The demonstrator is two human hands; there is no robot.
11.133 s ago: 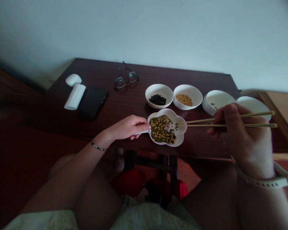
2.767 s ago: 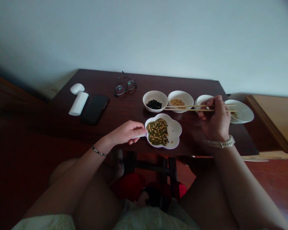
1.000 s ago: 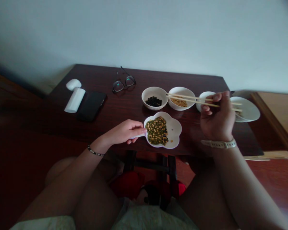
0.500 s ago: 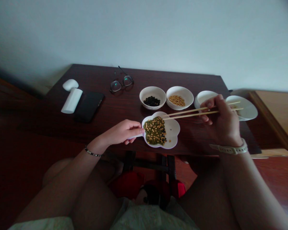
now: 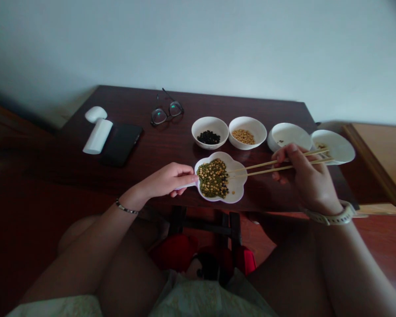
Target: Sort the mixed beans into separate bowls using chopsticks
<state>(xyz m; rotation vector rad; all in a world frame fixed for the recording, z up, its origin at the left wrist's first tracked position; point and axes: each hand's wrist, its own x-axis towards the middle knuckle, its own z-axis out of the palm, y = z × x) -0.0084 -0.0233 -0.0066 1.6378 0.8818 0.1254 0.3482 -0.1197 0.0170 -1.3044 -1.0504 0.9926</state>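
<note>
My left hand [image 5: 174,178] is closed around the short handle of a white flower-shaped dish [image 5: 239,187]. Mixed beans [image 5: 214,178], green, yellow and a few black, heap on the dish's left side. In my right hand [image 5: 300,174] is a pair of wooden chopsticks [image 5: 260,168], their tips over the dish at the heap's right edge. Whether a bean is between the tips is too small to tell. Behind the dish stand a white bowl [image 5: 199,127] of black beans [image 5: 209,137] and a white bowl [image 5: 260,127] of yellow beans [image 5: 243,136].
Two more white bowls stand to the right: one bowl [image 5: 290,131] with a few dark bits, another bowl [image 5: 341,147] with some beans, partly behind the chopsticks. Glasses [image 5: 167,115], a dark phone [image 5: 121,143] and a white cylindrical object [image 5: 98,136] lie on the table's left.
My right hand has moved slightly down and toward me, carrying the chopstick tips from the dish's far rim down to the middle. My left hand still holds the dish in place.
</note>
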